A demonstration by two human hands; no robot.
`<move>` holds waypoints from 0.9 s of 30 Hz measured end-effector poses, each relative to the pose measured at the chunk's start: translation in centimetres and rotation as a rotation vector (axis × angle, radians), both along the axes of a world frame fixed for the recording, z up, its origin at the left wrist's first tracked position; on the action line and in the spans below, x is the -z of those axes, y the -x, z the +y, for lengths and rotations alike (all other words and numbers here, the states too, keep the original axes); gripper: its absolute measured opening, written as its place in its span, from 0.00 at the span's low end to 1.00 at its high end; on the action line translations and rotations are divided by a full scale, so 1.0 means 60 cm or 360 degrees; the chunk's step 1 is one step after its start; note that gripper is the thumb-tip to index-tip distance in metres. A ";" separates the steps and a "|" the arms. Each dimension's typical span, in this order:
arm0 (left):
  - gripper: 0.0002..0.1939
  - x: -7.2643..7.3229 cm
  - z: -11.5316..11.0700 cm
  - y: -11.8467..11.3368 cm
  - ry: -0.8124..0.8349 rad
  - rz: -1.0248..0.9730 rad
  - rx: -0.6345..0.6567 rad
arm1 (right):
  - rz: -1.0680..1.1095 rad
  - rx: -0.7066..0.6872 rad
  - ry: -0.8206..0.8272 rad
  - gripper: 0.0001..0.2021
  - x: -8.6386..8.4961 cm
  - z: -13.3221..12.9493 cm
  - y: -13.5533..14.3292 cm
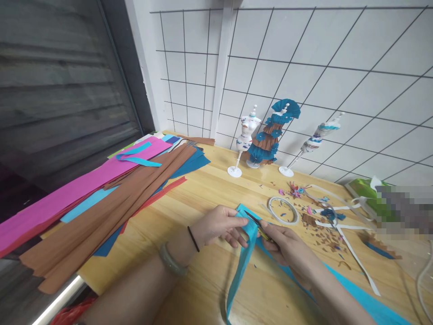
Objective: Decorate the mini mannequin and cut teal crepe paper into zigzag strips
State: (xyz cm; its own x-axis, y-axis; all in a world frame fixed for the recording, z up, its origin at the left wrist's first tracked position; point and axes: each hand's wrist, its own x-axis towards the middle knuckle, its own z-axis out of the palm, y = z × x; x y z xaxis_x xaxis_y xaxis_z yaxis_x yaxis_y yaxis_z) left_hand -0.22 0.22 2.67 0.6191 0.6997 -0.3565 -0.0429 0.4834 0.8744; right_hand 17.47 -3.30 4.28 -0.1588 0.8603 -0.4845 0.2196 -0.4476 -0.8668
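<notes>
My left hand [225,224] pinches the folded end of a blue crepe paper strip [242,262], whose loose length hangs down toward the table's front. In my right hand [279,239] is a pair of scissors [254,218] with dark blades and yellowish handles. The blades lie across the folded strip, close to my left fingertips; whether they are parted I cannot tell. A wider length of blue crepe paper [358,289] runs under my right forearm to the lower right.
Long crepe paper sheets, brown [111,216] and pink [101,174] among them, overhang the table's left edge. Two bare mini mannequins [248,131] flank one in a blue-and-brown paper dress [269,135]. A tape roll [283,211] and paper scraps [324,234] lie at right.
</notes>
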 end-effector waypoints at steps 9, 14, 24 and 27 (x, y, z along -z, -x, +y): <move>0.21 -0.002 0.001 0.002 -0.0018 -0.0005 -0.0003 | 0.0007 -0.0011 -0.0006 0.24 -0.005 0.003 0.003; 0.20 -0.003 0.001 0.001 -0.0021 -0.0015 -0.0020 | 0.0005 0.0006 -0.0006 0.25 -0.006 0.003 0.005; 0.18 0.000 0.002 0.002 -0.0006 -0.0018 -0.0026 | 0.0021 -0.0006 -0.0017 0.25 -0.007 0.006 0.007; 0.18 0.002 0.003 0.001 -0.0013 -0.0024 -0.0031 | 0.0027 -0.0019 -0.0002 0.25 -0.010 0.008 0.009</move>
